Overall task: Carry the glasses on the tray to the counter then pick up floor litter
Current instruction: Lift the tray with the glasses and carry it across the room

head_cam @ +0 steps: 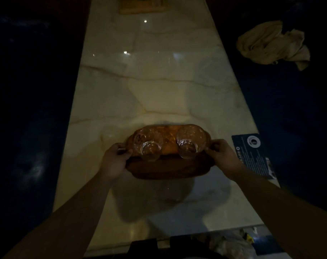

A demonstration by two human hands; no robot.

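Note:
A brown wooden tray (166, 169) is held just above the pale marble counter (149, 86), casting a shadow below it. Two clear glasses stand on the tray: the left glass (148, 144) and the right glass (189, 143). My left hand (115, 157) grips the tray's left end. My right hand (221, 153) grips its right end. Both arms reach in from the bottom of the view.
A dark printed card (252, 156) lies at the counter's right edge. A crumpled beige cloth (272, 43) lies on the dark area to the right. A wooden board (142, 5) sits at the counter's far end. Crumpled plastic litter (231, 243) shows at bottom right.

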